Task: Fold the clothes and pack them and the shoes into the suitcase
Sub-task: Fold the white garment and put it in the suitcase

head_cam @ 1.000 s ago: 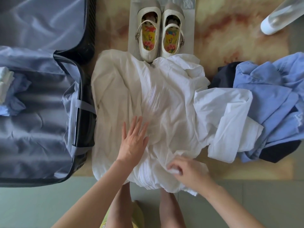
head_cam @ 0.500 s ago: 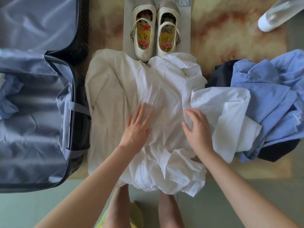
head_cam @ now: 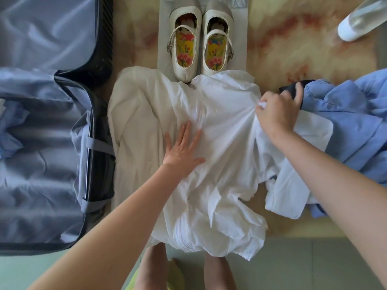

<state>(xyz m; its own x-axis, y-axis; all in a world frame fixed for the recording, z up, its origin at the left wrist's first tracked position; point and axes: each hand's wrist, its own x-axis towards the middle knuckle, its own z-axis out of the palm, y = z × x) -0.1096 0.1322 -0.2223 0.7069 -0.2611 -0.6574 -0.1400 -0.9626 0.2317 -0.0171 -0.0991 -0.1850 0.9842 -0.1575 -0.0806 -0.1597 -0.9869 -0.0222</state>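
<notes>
A crumpled white garment [head_cam: 219, 143] lies spread on the floor mat in front of me. My left hand [head_cam: 184, 147] presses flat on its middle with straight fingers. At the garment's right side my right hand [head_cam: 276, 114] pinches a bunch of the white fabric and pulls it taut. A pair of cream shoes [head_cam: 201, 42] with flowered insoles stands on a grey cloth just beyond the garment. The open suitcase [head_cam: 41, 143] with grey lining lies at the left, with some light blue cloth [head_cam: 10, 130] inside at its left edge.
A heap of blue and dark navy clothes [head_cam: 345, 130] lies at the right, partly under the white garment's sleeve. A clear bottle with a white cap [head_cam: 356, 24] lies at the top right. My bare legs [head_cam: 155, 266] are at the bottom.
My right hand moved from the garment's near hem up and to the right and now pinches the fabric there. My left hand slid a little further up the cloth.
</notes>
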